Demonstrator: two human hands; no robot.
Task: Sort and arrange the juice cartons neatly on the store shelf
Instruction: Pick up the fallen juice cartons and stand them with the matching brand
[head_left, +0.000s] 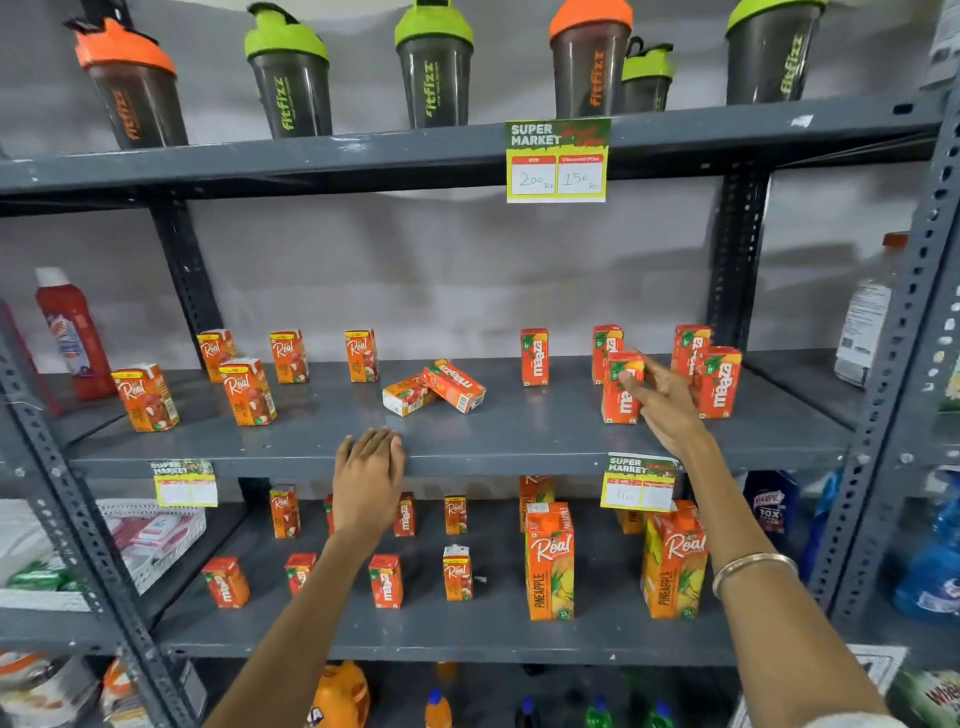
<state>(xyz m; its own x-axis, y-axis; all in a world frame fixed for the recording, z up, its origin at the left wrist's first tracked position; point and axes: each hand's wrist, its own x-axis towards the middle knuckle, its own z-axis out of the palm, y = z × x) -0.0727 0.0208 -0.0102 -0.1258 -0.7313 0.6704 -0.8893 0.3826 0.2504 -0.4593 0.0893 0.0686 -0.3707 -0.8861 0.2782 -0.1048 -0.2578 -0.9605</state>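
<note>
Right now my right hand (655, 396) is on a small Maaza carton (622, 388) at the right end of the middle shelf (519, 441), fingers pinched on its upper right corner, carton upright. Grasp looks light, fingertip hold only. Four more upright Maaza cartons stand close by: one just behind it (606, 353), two to its right (719, 382) (689, 351), one further left at the back (534, 356). My left hand (370, 467) lies flat, palm down, on the near edge of the same shelf, fingers loose, gripping nothing. Mid-shelf, two cartons lie tipped over and touching: a Maaza one (454, 385) leaning across a Real one (408, 395). Left part of the shelf has five upright small Real cartons (248, 391), three at the back, two nearer. Lower shelf (467, 639) holds mixed small Real and Maaza cartons in loose rows, plus two tall Real pineapple cartons (549, 561) on the right. Bracelet (753, 569) on my right wrist. Shaker bottles (434, 67) line the top shelf; a price tag (556, 161) hangs off its edge.
</note>
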